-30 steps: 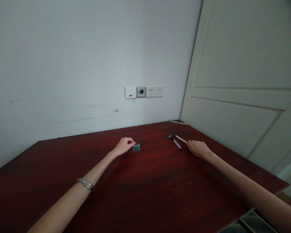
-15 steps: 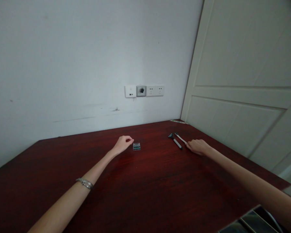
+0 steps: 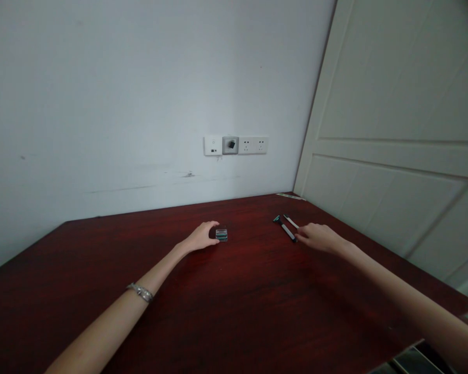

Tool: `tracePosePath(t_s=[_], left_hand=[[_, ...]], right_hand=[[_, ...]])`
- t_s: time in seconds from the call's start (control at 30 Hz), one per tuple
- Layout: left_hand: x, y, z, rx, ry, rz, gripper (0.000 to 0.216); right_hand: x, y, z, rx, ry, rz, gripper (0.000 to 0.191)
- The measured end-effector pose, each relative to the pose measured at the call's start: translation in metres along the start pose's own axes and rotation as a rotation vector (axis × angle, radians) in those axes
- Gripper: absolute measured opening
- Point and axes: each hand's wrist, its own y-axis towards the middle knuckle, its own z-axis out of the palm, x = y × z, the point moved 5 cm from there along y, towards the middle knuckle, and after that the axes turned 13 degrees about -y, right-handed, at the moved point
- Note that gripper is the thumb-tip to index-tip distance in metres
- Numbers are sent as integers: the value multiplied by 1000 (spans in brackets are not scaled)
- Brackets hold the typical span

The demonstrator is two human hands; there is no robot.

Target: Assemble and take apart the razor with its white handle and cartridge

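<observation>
A small clear plastic case (image 3: 221,236) with greenish contents lies on the dark red table. My left hand (image 3: 201,236) is at its left side, thumb and fingers spread apart around the near edge; whether the fingertips touch it I cannot tell. To the right lies a razor (image 3: 287,231) with a grey and black handle and its head pointing away. Beside it is a thin white stick-like thing with a dark tip (image 3: 290,221), its near end hidden by my right hand (image 3: 319,237). That hand's thumb and fingers are apart, the thumb close to the razor's handle end.
The dark red table (image 3: 234,301) meets a white wall with sockets (image 3: 252,145) and a black plug (image 3: 231,144). A white panelled door (image 3: 398,182) borders the right side. A pale strip (image 3: 291,196) lies in the far corner. A dark object (image 3: 409,361) shows at the bottom right.
My left hand has gone from pinched to spread beside the case. My right hand has opened its fingers, and its thumb has moved towards the razor's handle. The view has shifted slightly.
</observation>
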Motion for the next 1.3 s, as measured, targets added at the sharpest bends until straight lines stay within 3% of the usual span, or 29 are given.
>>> tracePosePath(t_s=[0.33, 0.47, 0.53, 0.67, 0.77, 1.1, 1.3], left_hand=[[3, -2, 4, -23, -130, -70, 48], [-9, -4, 7, -50, -127, -28, 49], [-23, -6, 10, -35, -116, 29, 52], [-53, -14, 14, -44, -57, 126, 54], [-69, -21, 16, -40, -35, 173, 56], [-86, -38, 22, -4, -37, 206, 56], [-88, -40, 27, 38, -26, 206, 61]], right_hand=[[87, -18, -23, -141, 89, -310, 28], [113, -15, -28, -186, 296, -364, 23], [122, -11, -29, -192, 420, -373, 34], [133, -3, -36, -214, 573, -418, 73], [138, -2, -46, -223, 627, -483, 84], [149, -5, -61, -264, 554, -598, 54], [153, -7, -64, -258, 410, -631, 50]])
